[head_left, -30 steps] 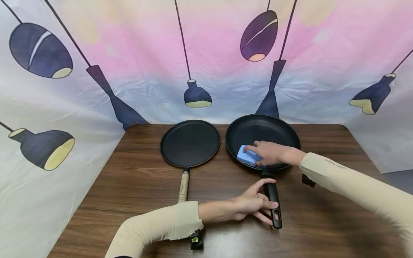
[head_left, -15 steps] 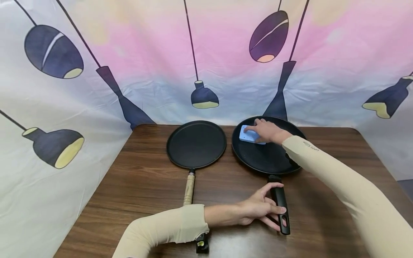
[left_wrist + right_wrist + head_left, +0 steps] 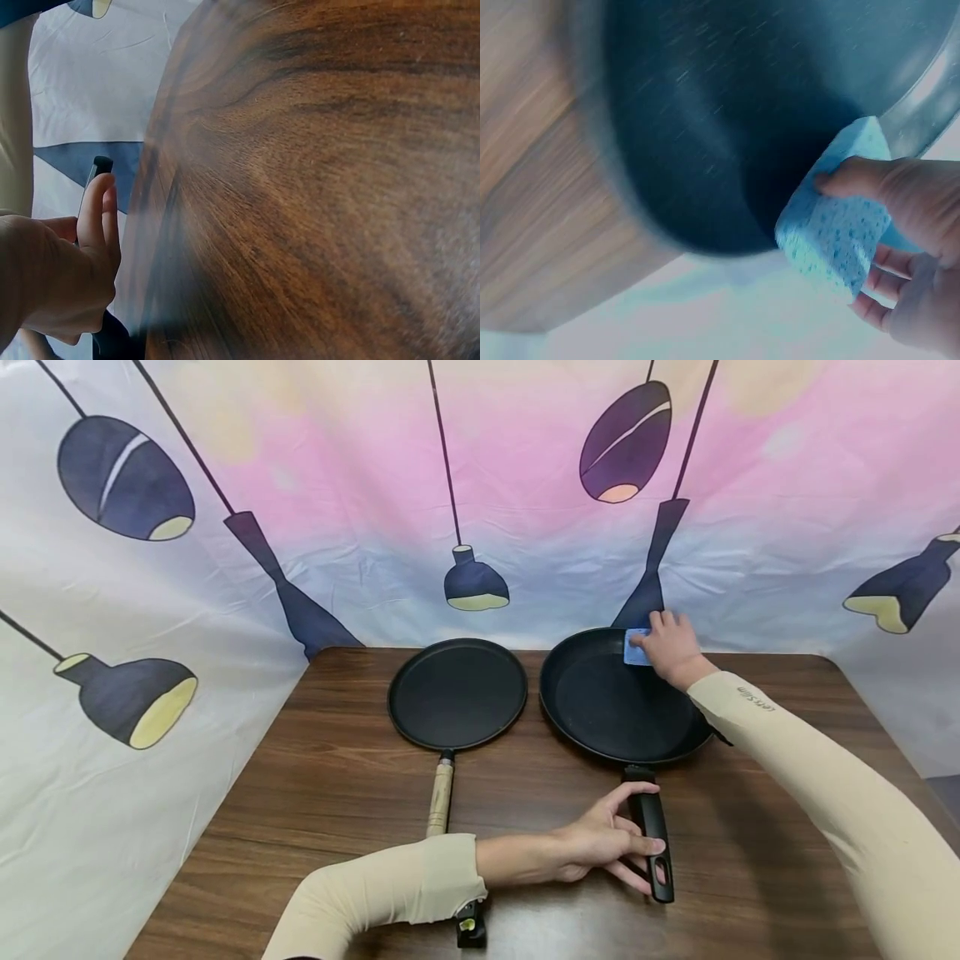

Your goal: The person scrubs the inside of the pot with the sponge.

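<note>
A black frying pan [image 3: 622,710] stands on the right side of the table, its black handle [image 3: 649,827] towards me. My left hand [image 3: 600,843] grips that handle, thumb on top and fingers around and beneath it. At the pan's far rim, my right hand [image 3: 671,643] holds a blue sponge [image 3: 637,647]. In the right wrist view the thumb lies on one face of the porous sponge [image 3: 840,217] and the fingers are behind it; one sponge edge overlaps the pan's rim. The left wrist view has the left hand [image 3: 64,270] at its lower left, around the handle.
A flat black pan [image 3: 457,693] with a light wooden handle [image 3: 440,797] lies to the left of the frying pan. Both rest on a brown wood-grain table [image 3: 300,785]. Behind it hangs a cloth backdrop [image 3: 360,510] printed with lamps.
My right hand has carried the sponge from the near part of the frying pan, up its left side, and then right along to the far rim. The left hand keeps its grip on the handle.
</note>
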